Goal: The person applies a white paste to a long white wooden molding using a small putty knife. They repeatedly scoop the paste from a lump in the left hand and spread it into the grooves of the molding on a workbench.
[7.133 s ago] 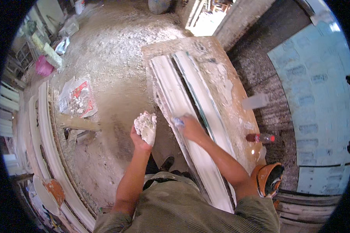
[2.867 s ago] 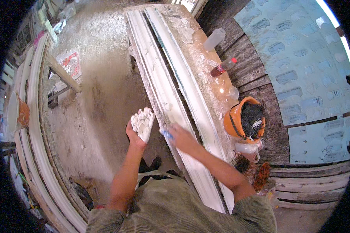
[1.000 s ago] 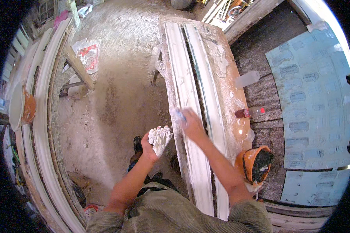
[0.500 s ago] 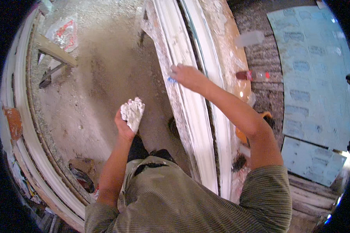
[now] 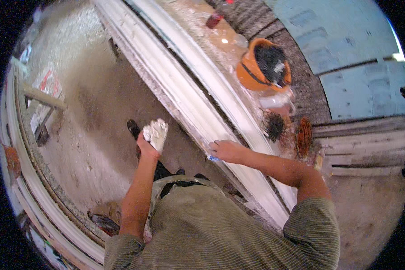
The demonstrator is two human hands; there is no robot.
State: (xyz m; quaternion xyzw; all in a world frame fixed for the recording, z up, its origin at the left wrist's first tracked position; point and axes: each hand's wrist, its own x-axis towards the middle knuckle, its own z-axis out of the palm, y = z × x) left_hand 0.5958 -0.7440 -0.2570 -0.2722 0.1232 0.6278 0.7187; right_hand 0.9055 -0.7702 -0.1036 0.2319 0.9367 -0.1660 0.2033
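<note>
My left hand is closed around a lump of white plaster, held in front of my body above the floor. Its fingers are mostly hidden by the white mass. Over the near edge of a long white moulding on the bench, my right hand has its fingers curled together. A small blue and whitish piece shows under those fingers; too little of it is visible to tell its kind. Lengthwise grooves run along the moulding, with a dark gap beside it.
Right of the moulding stand an orange bucket with dark contents, a whitish container, a dark bristly brush and a bottle with red liquid. More long mouldings curve along the left. A wooden support stands there.
My view has turned and shifted along the bench, bringing the orange bucket fully into view. My right hand has come nearer my body along the moulding. The left still holds the plaster.
</note>
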